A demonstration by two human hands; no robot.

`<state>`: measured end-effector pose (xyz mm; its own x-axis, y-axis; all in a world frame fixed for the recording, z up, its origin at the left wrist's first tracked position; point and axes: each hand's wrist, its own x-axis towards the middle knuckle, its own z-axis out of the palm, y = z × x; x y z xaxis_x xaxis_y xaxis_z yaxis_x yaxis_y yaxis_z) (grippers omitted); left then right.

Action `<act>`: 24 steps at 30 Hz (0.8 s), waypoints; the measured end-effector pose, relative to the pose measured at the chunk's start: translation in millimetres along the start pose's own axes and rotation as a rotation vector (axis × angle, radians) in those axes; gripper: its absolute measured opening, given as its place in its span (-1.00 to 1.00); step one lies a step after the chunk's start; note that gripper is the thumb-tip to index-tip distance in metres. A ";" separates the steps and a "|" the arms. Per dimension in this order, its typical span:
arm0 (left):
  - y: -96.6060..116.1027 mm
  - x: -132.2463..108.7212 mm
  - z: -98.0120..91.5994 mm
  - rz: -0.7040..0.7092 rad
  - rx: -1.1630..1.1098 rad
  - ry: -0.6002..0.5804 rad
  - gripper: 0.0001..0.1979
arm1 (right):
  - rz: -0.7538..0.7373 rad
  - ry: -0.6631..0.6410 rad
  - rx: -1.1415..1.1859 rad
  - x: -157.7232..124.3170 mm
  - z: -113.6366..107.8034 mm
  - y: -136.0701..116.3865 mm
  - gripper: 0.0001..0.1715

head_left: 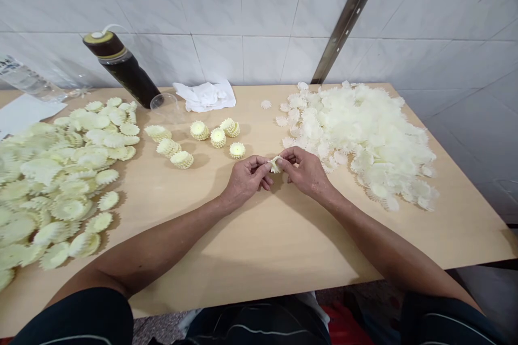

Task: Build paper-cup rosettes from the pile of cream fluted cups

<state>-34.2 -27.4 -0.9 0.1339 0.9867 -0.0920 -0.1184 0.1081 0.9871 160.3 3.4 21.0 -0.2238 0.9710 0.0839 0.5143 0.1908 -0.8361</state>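
Note:
My left hand and my right hand meet over the middle of the wooden table. Both pinch one small pale petal piece between their fingertips. To the right lies a big heap of white serrated petal pieces. On the left spreads a wide pile of larger cream serrated discs. Behind my hands stand several finished cream flower stacks.
A dark bottle leans near the back wall, next to a clear plastic cup and a crumpled white cloth. A clear plastic bottle and white paper lie far left. A metal bar slants against the tiled wall.

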 end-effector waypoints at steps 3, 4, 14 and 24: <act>1.1 0.3 0.3 -0.015 -0.012 0.025 -0.53 | -0.091 0.157 -0.067 -1.7 2.8 1.3 -0.68; 1.6 0.4 0.3 -0.017 -0.018 0.030 -0.53 | -0.124 0.161 -0.081 -2.3 3.6 1.4 -0.68; 1.3 1.0 -1.2 -0.019 -0.041 -0.002 -0.52 | -0.106 0.042 0.073 -1.7 8.3 9.2 -0.74; -4.1 2.9 -1.4 0.006 -0.074 0.015 -0.49 | 0.064 0.076 0.110 5.2 -7.9 -1.2 -0.59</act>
<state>-34.6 -24.8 -5.4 0.1186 0.9889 -0.0890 -0.1920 0.1108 0.9751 165.0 9.3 26.7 -0.1281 0.9896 0.0654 0.4310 0.1149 -0.8950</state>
